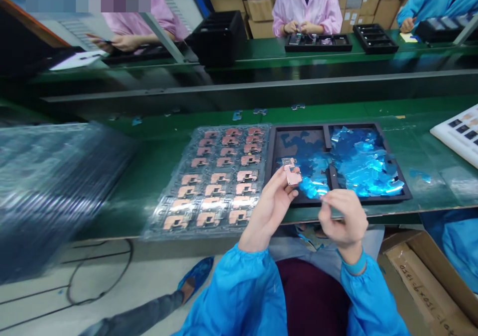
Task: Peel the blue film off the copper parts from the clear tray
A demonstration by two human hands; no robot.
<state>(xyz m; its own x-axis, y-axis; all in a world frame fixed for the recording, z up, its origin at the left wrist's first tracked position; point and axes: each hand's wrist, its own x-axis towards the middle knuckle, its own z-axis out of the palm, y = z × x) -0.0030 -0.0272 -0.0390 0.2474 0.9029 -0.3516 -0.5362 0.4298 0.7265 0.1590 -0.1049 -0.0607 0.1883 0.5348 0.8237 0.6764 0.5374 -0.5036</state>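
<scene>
My left hand (274, 196) holds a small copper-coloured circuit board (292, 173) between thumb and fingers, over the left half of a black divided tray (332, 176). To the right, apart from the board, my right hand (344, 217) is closed in a pinch at the tray's front edge; whatever is in its fingertips is too small or blurred to tell. Blue film pieces (368, 164) are heaped in the tray's right compartment, with more in the left one. Left of it lies a clear plastic tray (203, 176) with rows of similar copper-coloured boards.
A tall stack of clear plastic trays (56, 186) stands at the left. Blue scraps (260, 111) lie along the bench's back. A white panel (459, 132) is at the right edge, a cardboard box (421, 281) below. Several co-workers sit across the bench, one in a pink coat (308, 5).
</scene>
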